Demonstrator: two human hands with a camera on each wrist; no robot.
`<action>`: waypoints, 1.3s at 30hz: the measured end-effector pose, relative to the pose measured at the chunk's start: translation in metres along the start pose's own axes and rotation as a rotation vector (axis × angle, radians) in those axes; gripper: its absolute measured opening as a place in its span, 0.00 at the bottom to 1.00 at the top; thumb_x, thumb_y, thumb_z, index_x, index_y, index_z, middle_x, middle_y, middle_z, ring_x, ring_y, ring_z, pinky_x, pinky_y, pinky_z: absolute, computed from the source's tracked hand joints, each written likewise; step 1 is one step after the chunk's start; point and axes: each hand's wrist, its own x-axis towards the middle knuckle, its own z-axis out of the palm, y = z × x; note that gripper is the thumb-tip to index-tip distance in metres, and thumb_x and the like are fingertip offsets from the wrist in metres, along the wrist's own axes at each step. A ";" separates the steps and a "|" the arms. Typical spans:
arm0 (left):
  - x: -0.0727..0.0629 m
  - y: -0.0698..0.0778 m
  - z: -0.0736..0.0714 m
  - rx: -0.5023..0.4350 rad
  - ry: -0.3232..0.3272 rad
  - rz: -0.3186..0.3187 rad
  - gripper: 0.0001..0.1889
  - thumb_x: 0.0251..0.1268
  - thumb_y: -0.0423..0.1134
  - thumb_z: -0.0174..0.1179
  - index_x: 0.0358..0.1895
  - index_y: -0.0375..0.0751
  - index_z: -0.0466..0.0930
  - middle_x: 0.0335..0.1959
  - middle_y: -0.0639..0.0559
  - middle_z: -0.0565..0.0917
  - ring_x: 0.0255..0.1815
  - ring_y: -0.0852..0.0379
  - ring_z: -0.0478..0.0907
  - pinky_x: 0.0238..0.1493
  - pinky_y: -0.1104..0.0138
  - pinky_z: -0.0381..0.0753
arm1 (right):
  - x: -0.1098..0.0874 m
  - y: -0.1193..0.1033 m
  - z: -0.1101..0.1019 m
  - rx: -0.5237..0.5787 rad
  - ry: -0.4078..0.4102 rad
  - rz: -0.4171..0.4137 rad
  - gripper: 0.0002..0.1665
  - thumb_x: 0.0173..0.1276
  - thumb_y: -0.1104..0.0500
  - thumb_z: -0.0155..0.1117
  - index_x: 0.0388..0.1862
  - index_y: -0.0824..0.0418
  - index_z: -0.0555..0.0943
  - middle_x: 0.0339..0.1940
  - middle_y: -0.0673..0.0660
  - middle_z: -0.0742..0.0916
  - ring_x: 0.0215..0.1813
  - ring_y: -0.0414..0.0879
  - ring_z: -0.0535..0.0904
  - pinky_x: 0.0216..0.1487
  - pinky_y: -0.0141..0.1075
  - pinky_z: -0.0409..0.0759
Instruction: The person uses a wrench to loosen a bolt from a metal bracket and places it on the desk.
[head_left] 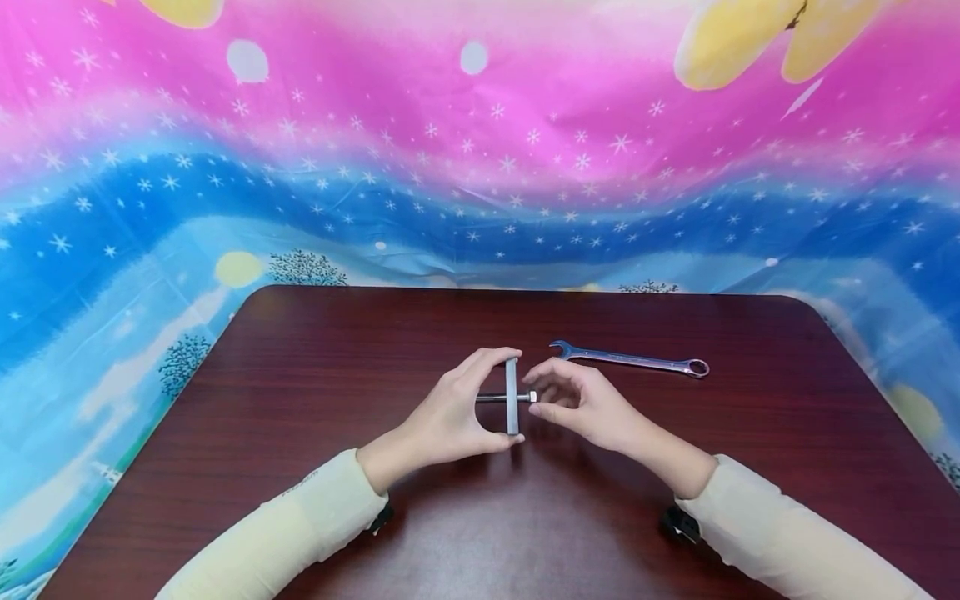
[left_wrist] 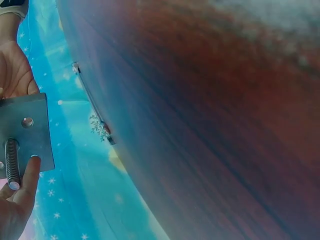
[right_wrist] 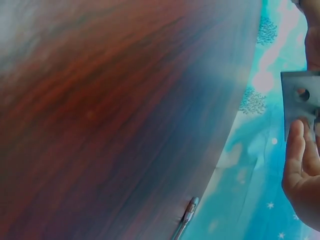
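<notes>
My left hand [head_left: 450, 408] holds a square grey metal plate [head_left: 512, 396] by opposite edges, the fingers on the far edge and the thumb on the near one. A bolt [head_left: 495, 397] passes through the plate; its threaded shank [left_wrist: 12, 162] points toward my left palm. On the plate's right side shows the bolt's head [head_left: 533, 397]. My right hand [head_left: 588, 408] is around that head with bent, partly blurred fingers, a gap showing between forefinger and head. Its thumb tip lies right at the head. Holes show in the plate in both wrist views.
A combination wrench [head_left: 630, 359] lies on the dark reddish-brown table [head_left: 337, 358], beyond my right hand, its open end to the left. A patterned pink and blue cloth [head_left: 420, 167] hangs behind the table's far edge.
</notes>
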 end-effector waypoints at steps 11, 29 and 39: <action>-0.002 0.001 0.000 0.025 -0.012 0.005 0.49 0.39 0.45 0.81 0.69 0.43 0.65 0.61 0.55 0.76 0.60 0.59 0.76 0.62 0.61 0.79 | -0.001 0.004 -0.002 0.010 -0.031 0.015 0.17 0.72 0.63 0.62 0.55 0.70 0.78 0.41 0.65 0.88 0.42 0.49 0.87 0.46 0.38 0.85; -0.007 0.005 0.004 0.007 -0.048 -0.001 0.48 0.41 0.44 0.81 0.69 0.45 0.64 0.61 0.55 0.75 0.60 0.59 0.76 0.60 0.60 0.80 | -0.007 0.001 0.002 0.033 -0.034 0.001 0.13 0.64 0.65 0.70 0.47 0.61 0.81 0.43 0.58 0.84 0.39 0.42 0.82 0.41 0.35 0.84; -0.008 0.008 0.002 0.019 -0.043 0.012 0.49 0.41 0.45 0.80 0.70 0.46 0.63 0.61 0.56 0.75 0.60 0.61 0.75 0.60 0.62 0.80 | -0.011 0.003 0.000 0.134 -0.071 0.033 0.12 0.74 0.64 0.57 0.52 0.69 0.78 0.36 0.68 0.86 0.37 0.56 0.85 0.45 0.47 0.86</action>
